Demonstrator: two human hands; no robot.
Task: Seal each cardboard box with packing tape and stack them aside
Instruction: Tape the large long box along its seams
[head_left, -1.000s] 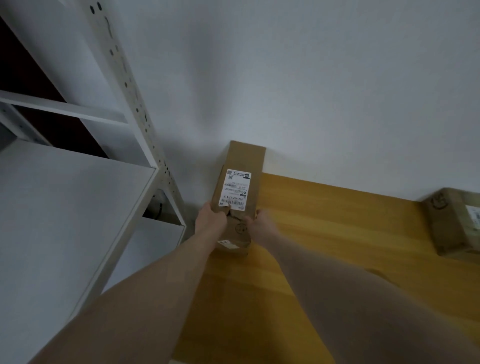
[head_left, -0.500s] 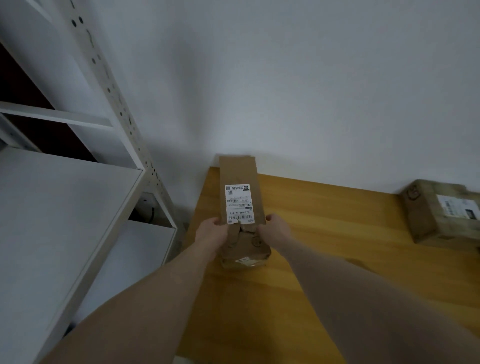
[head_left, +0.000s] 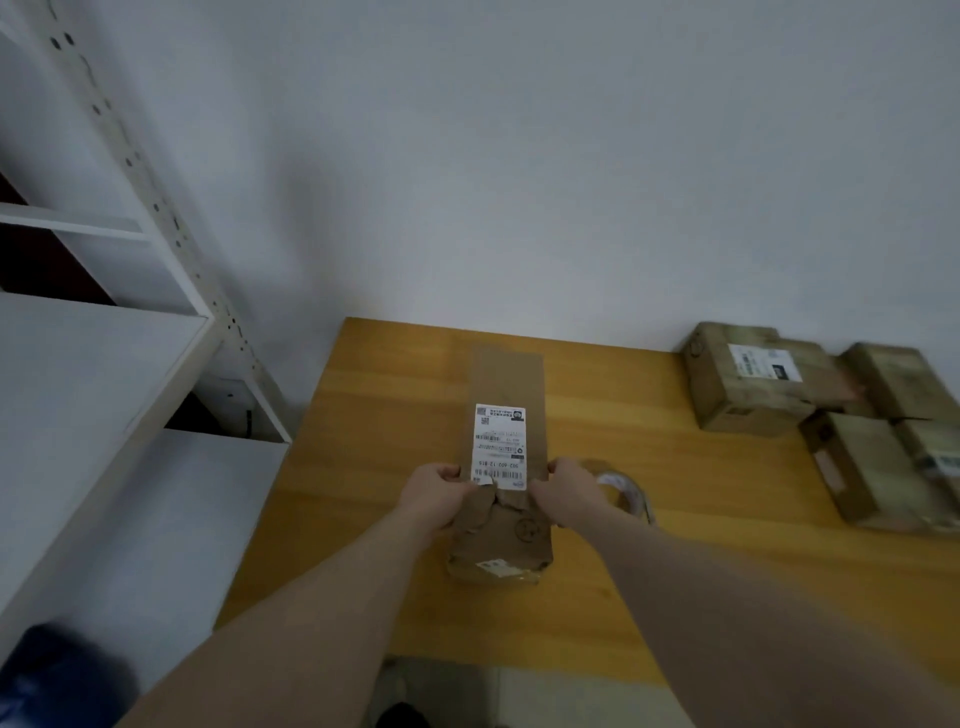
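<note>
Left hand (head_left: 434, 496) and right hand (head_left: 563, 493) gripping crumpled box (head_left: 506, 467), tape roll (head_left: 626, 491) half hidden behind right

Both bare forearms are reaching forward and converging toward the middle, elbows spread wide. The left hand (head_left: 434, 496) is curling its fingers around the left edge of a narrow cardboard box (head_left: 506, 457), thumb on top. The right hand (head_left: 566, 493) is gripping the opposite edge likewise, knuckles facing up. The two hands are sitting level, holding the box between them.
</note>
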